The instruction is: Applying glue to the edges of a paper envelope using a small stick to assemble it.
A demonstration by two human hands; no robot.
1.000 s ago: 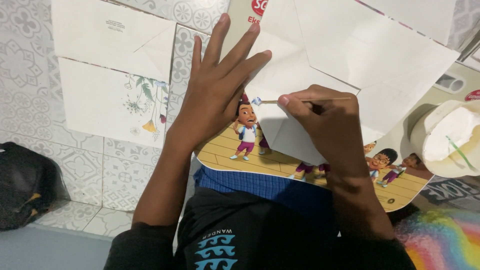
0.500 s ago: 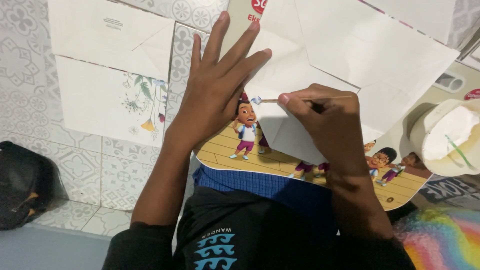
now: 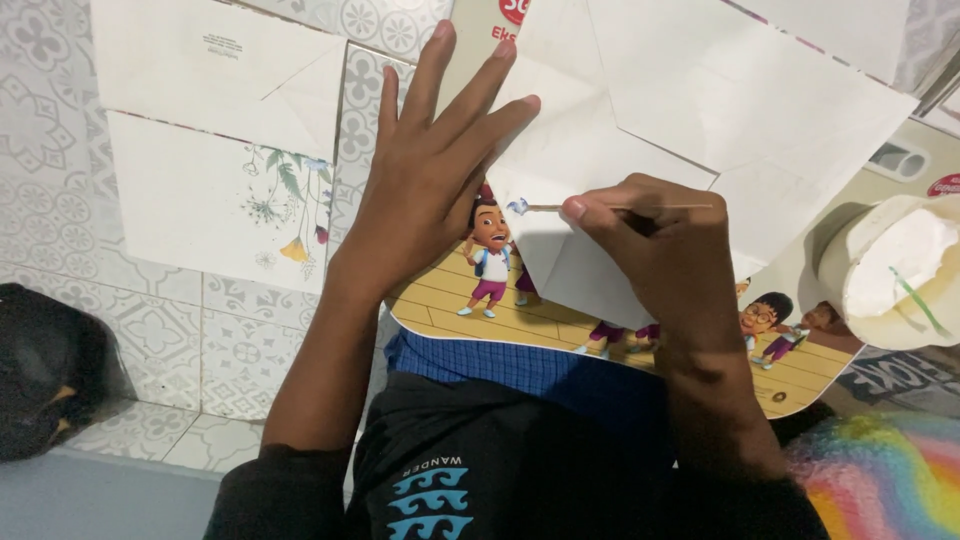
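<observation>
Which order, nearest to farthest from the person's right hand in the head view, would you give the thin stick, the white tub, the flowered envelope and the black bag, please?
From the right hand:
1. Thin stick, held in its fingers.
2. White tub, at the right edge of the view.
3. Flowered envelope, on the tiles across the left hand.
4. Black bag, at the far left edge.

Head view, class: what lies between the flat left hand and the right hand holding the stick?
In the head view, white envelope paper and a cartoon figure on the board lie between left hand and right hand.

The envelope point(image 3: 640, 130) lies on the board point(image 3: 520, 310), two envelopes point(image 3: 215, 150) left.
</observation>
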